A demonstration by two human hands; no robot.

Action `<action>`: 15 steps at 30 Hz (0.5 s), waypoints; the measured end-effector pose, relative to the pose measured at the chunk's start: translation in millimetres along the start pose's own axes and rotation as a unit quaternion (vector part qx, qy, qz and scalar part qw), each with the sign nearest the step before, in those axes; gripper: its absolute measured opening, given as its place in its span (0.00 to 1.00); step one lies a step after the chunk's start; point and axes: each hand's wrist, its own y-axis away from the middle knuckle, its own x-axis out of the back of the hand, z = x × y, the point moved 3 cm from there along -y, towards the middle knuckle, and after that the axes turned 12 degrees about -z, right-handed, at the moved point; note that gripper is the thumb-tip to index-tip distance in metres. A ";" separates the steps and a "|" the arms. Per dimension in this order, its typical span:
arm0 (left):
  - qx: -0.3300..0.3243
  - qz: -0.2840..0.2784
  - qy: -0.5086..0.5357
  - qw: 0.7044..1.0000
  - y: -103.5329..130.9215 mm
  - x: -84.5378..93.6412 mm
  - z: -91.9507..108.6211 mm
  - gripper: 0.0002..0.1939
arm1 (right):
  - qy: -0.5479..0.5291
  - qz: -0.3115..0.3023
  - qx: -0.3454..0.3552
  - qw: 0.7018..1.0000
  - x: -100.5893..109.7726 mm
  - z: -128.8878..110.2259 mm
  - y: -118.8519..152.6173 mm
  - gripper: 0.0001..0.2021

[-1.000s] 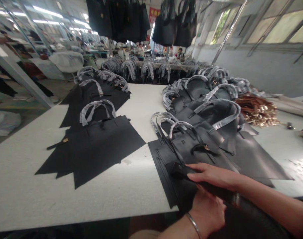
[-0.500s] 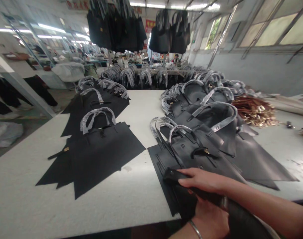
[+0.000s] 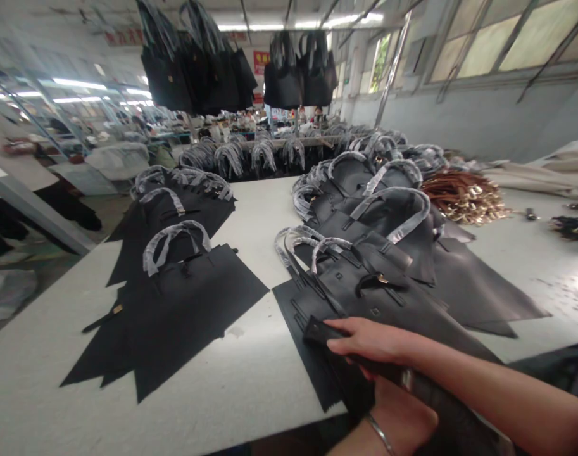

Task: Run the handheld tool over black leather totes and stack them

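My right hand [image 3: 371,342] reaches in from the right, its thumb and fingers closed on the end of a black leather piece [image 3: 314,332]. Just below, my left hand [image 3: 400,411], with a silver bracelet at the wrist, is wrapped round the same piece, which bends away toward the lower right. Its full shape is hidden by my hands and the frame's edge. Beneath and beyond it lie flat black handbag panels [image 3: 355,291] with plastic-wrapped handles, overlapping in a stack. Part of this stack is covered by my hands.
Another group of black bag panels [image 3: 188,304] lies on the pale table [image 3: 222,392] at left. Brown straps with gold clasps [image 3: 464,196] are heaped at the right. Finished black bags [image 3: 198,69] hang overhead at the back. A person [image 3: 23,171] stands at far left.
The view has turned slightly right, so the scene sits further left. Both hands keep their hold on the leather piece, with little visible movement over the stack.
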 end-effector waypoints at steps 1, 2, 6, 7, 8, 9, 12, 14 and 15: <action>0.006 0.000 0.002 1.000 -0.1 2.4 -0.8 0.19 | 0.011 0.014 0.007 1.000 0.3 -4.8 -6.0 0.35; 0.015 0.001 0.002 1.000 0.6 5.5 -1.7 0.18 | 0.024 0.033 0.013 0.999 2.9 -9.1 -9.8 0.36; 0.019 -0.027 -0.021 0.999 9.1 16.7 -0.1 0.16 | 0.026 0.064 0.018 0.997 24.2 -7.9 3.5 0.34; 0.016 -0.039 -0.030 0.999 11.5 17.5 1.1 0.15 | 0.020 0.048 0.021 0.998 28.3 -3.4 11.3 0.32; 0.012 -0.044 -0.035 0.998 13.6 17.6 2.3 0.16 | 0.019 0.025 0.026 0.999 30.6 1.7 18.9 0.29; 0.010 -0.042 -0.037 0.998 15.2 17.2 3.3 0.16 | 0.017 0.001 0.027 0.999 31.3 7.0 25.2 0.25; 0.023 -0.001 -0.021 1.000 16.7 15.4 3.7 0.21 | 0.007 -0.037 0.024 0.999 25.5 15.8 29.5 0.18; 0.034 0.004 -0.017 0.999 15.5 15.3 3.1 0.23 | -0.007 -0.044 0.020 0.999 18.5 12.5 19.2 0.16; 0.031 0.001 -0.018 0.999 14.7 16.4 3.2 0.23 | -0.013 -0.046 0.019 0.999 15.4 8.4 12.0 0.16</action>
